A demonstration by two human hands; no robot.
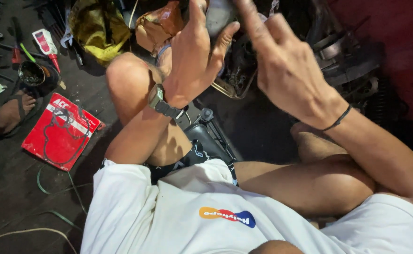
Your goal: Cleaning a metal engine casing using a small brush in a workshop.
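the person sits on the floor with knees bent, wearing a white shirt (pixel 216 211), and both hands are up at a dirty metal engine part (pixel 237 70) at the far middle of the scene. the left hand (pixel 194 56), with a watch (pixel 161 101) on its wrist, has its fingers curled onto a grey piece (pixel 218 16) at the top of that part, thumb on one side and fingers on the other, so it is clamped on the grey piece. the right hand (pixel 281 61) is just beside it, on the right, touching the same spot with two fingers stretched out and the others folded back (i cannot tell if it grips anything). a thin black band (pixel 338 118) goes round the right wrist.

on the left, on the dark floor (pixel 8 197), lies a red flat packet (pixel 60 131) with a thin black gasket on it. farther away sit a small round dark cup (pixel 32 74) and a white tube with a red tip (pixel 46 44). a yellow rag (pixel 98 28) is bunched up at the far side, near the left knee. another person's foot in a sandal (pixel 11 113) rests at the left edge.
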